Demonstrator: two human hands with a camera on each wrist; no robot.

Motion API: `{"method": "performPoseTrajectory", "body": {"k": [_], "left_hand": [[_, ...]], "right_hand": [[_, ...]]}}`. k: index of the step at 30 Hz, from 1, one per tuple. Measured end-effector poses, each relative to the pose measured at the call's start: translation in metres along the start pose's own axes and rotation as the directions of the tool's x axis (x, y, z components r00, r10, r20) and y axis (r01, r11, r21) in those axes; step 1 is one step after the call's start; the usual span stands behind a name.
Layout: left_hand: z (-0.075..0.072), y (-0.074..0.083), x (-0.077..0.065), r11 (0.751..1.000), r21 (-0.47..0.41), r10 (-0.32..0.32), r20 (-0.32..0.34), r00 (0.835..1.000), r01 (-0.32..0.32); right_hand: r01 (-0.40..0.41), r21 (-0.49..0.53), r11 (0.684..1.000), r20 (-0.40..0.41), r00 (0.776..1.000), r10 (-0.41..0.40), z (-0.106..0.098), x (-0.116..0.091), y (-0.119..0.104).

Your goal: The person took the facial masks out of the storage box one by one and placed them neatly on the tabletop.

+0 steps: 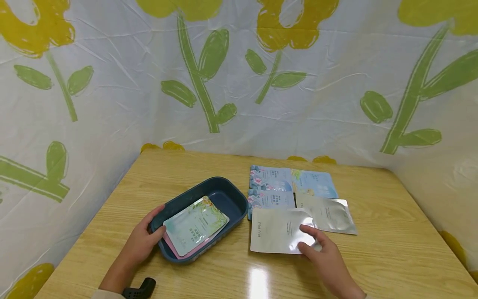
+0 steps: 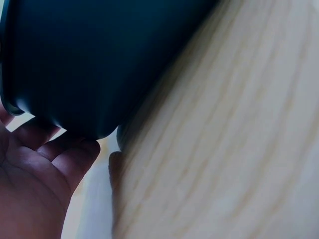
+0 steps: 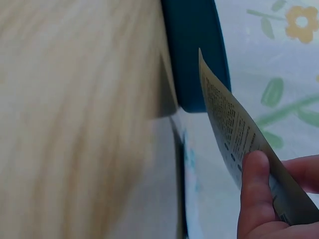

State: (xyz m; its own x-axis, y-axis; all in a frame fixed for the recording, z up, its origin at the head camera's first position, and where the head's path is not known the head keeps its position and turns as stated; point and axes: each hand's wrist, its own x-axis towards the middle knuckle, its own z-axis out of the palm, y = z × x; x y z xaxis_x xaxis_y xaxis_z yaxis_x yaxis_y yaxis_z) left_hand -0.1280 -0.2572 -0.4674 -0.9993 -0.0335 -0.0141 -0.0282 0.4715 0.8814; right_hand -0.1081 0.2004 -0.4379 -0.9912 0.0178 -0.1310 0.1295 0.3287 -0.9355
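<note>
Your right hand [image 1: 330, 261] pinches the silver packet [image 1: 274, 231] by its right end, raised above the table, right of the blue bin [image 1: 230, 200]. It bows, so a light, level pinch should suit it. Its front reads "PMPM"; the back's small print seems too blurred to read. Your left hand [image 1: 139, 241] grips the bin's rim, which should keep it steady.
</note>
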Motion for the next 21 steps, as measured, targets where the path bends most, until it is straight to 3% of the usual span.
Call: {"method": "performPoseTrajectory", "body": {"k": [9, 18, 21], "left_hand": [[0.0, -0.002, 0.001, 1.0, -0.019, 0.014, 0.002, 1.0, -0.014], [0.0, -0.003, 0.001, 1.0, -0.016, 0.019, 0.001, 1.0, -0.019], [0.0, -0.003, 0.001, 1.0, -0.006, 0.02, -0.001, 1.0, -0.02]], "right_hand": [[-0.051, -0.018, 0.999, 0.043, 0.998, 0.052, 0.019, 0.0, 0.01], [-0.043, -0.118, 0.992, 0.055, 0.997, 0.05, 0.022, -0.001, 0.013], [-0.017, -0.205, 0.979, 0.059, 0.998, 0.03, 0.021, -0.001, 0.011]]}}
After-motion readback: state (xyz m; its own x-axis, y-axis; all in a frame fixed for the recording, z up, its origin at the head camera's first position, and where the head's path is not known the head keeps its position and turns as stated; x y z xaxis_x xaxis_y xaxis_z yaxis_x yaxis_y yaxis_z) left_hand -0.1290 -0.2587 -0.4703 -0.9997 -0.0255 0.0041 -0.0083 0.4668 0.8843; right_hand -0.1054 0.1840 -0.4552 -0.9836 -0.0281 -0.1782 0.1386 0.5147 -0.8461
